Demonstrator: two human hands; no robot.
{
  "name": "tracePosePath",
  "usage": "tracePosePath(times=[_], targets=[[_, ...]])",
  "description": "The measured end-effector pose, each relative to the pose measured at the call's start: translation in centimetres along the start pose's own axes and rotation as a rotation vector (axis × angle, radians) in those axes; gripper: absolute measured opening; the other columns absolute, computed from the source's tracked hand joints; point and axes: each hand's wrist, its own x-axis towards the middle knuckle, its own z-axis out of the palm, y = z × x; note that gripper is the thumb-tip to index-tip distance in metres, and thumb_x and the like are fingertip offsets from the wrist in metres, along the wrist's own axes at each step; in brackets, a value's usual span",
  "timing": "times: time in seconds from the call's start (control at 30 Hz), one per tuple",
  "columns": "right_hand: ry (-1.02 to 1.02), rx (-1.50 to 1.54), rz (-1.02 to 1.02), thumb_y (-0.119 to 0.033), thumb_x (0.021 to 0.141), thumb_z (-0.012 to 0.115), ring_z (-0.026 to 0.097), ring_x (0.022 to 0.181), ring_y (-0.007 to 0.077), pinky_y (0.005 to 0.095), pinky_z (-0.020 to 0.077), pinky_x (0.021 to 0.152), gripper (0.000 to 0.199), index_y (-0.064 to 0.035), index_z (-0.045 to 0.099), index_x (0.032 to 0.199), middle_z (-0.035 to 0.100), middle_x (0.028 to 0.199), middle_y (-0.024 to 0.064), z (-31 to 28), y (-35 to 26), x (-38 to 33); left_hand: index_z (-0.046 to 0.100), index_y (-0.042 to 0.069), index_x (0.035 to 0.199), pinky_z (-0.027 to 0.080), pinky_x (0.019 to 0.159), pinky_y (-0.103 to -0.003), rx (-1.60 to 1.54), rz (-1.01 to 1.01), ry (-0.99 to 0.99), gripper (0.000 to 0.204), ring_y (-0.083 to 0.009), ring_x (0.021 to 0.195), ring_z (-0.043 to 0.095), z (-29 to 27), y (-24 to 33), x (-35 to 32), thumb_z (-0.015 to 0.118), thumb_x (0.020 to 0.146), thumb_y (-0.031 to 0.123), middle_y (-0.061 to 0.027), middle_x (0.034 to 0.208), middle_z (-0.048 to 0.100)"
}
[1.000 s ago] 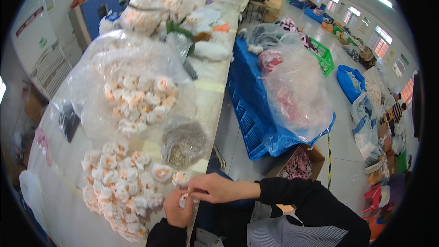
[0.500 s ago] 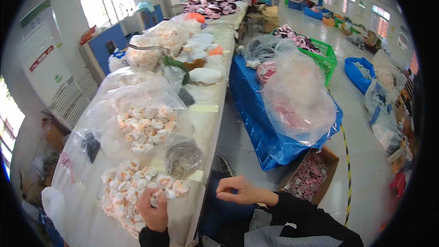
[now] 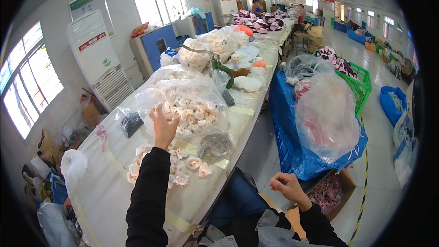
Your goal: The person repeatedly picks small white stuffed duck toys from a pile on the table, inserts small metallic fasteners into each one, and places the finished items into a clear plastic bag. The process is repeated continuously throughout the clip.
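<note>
Since the earlier frame, the left hand [image 3: 163,126] has been raised, fingers loosely spread and empty, against the clear bag of pale flowers [image 3: 190,110] on the long table [image 3: 109,187]. The right hand [image 3: 286,187] is curled loosely, nothing visibly held.

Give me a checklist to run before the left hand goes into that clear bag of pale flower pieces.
1. Left hand at the clear bag: ok, raised against its near side.
2. Fingers free: ok, spread, nothing held.
3. Bag mouth within reach: cannot tell, the opening is not visible.
4. Loose flower pieces on the table out of the sleeve's way: not ok, the forearm crosses over them.
5. Right hand free: cannot tell, loosely curled off the table's edge.
</note>
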Motion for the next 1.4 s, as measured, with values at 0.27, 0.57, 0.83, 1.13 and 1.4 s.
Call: tracePosePath(times=[0.27,0.57,0.83,1.13,1.4], targets=[[-0.020,-0.026,-0.031,-0.019,0.101,0.065,0.064,0.069,0.0084,0.0231,0.0481,0.065,0.020,-0.0005,0.069,0.093,0.068,0.074,0.0031,1.2,2.3,7.1,0.058,0.002,0.122,0.050,0.080,-0.040,0.264,0.057,0.239,0.046,-0.0275,0.091,0.063,-8.6,-3.7,-1.0,0.080,0.083,0.016,-0.0128,0.095,0.064],[0.171,-0.425,-0.105,-0.042,0.092,0.071,0.068,0.067,0.0272,0.0378,0.0522,0.064,0.037,-0.0052,0.072,0.097,0.069,0.069,0.0107,4.2,1.2,24.5,0.061,-0.003,0.116,0.055,0.079,-0.044,0.434,-0.215,0.022,0.067,-0.0363,0.090,0.072,-10.3,-13.8,2.1,0.087,0.080,0.046,-0.0190,0.091,0.072],[0.061,-0.814,0.050,-0.061,0.087,0.071,0.072,0.087,0.0358,0.0470,0.0529,0.075,0.055,-0.0069,0.074,0.089,0.075,0.083,0.0145,6.9,2.8,34.2,0.054,-0.009,0.128,0.054,0.090,-0.051,0.498,-0.317,-0.116,0.091,-0.0432,0.105,0.069,-2.6,-22.3,4.4,0.088,0.074,0.056,-0.0294,0.111,0.070],[0.099,-0.296,0.040,-0.027,0.091,0.070,0.058,0.055,0.0181,0.0360,0.0440,0.055,0.031,0.0003,0.070,0.075,0.065,0.061,0.0091,5.0,5.6,36.6,0.073,-0.003,0.082,0.054,0.069,-0.039,0.199,-0.266,0.000,0.034,-0.0278,0.072,0.073,-2.5,-20.7,8.7,0.074,0.093,0.030,-0.0139,0.073,0.074],[0.067,-0.148,-0.036,-0.020,0.096,0.067,0.046,0.057,0.0047,0.0275,0.0352,0.054,0.035,0.0014,0.064,0.070,0.056,0.059,-0.0016,4.1,-2.4,36.7,0.065,-0.001,0.075,0.042,0.057,-0.035,0.107,-0.200,0.063,0.040,-0.0106,0.058,0.048,-7.4,-16.5,11.2,0.066,0.103,0.027,-0.0020,0.059,0.053]])
